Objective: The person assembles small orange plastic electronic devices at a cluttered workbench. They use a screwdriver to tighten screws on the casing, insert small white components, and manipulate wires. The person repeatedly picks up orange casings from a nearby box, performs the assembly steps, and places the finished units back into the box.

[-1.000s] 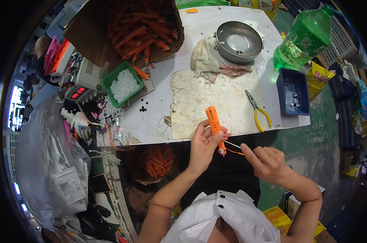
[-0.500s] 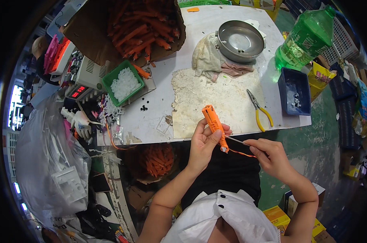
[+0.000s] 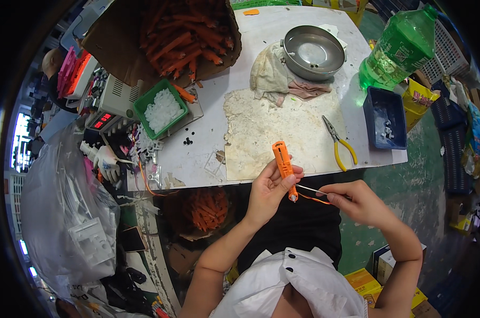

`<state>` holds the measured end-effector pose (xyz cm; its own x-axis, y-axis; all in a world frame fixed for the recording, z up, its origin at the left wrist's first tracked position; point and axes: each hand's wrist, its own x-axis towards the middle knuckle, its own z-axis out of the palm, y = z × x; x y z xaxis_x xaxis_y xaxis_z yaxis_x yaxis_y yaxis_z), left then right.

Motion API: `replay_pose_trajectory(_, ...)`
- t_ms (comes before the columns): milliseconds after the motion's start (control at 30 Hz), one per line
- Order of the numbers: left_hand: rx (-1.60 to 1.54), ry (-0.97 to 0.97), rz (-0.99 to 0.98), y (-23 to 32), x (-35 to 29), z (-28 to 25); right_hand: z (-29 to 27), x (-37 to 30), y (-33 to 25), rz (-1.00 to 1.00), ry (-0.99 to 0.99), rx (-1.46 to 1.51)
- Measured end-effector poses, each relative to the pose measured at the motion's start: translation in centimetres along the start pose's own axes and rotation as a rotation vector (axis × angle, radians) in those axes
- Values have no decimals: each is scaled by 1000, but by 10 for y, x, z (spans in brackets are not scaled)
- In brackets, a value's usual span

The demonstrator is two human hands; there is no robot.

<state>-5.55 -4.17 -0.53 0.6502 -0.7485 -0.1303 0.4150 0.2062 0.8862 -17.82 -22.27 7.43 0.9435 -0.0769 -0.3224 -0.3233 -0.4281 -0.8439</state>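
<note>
Holding an orange casing over the table's near edge

Thumb and fingers of the left hand are closed around the casing, its upper end pointing near twelve. At four o'clock from it, the right hand grips a slim metal-shafted tool, the shaft reaching the casing's lower part; whether the tip touches is too small to tell. An orange wire runs from the lower end toward that hand. Measured from the casing, yellow-handled pliers lie at two, a blue bin farther out at two, a metal bowl toward one, a green tray of whitish pieces at ten, and a carton of orange parts at eleven.
</note>
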Motion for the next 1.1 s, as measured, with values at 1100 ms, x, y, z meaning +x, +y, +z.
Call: replay_pose_trajectory(1100, -112, 62, 9, 2, -2, 4, 5, 14, 15, -239, 15, -154)
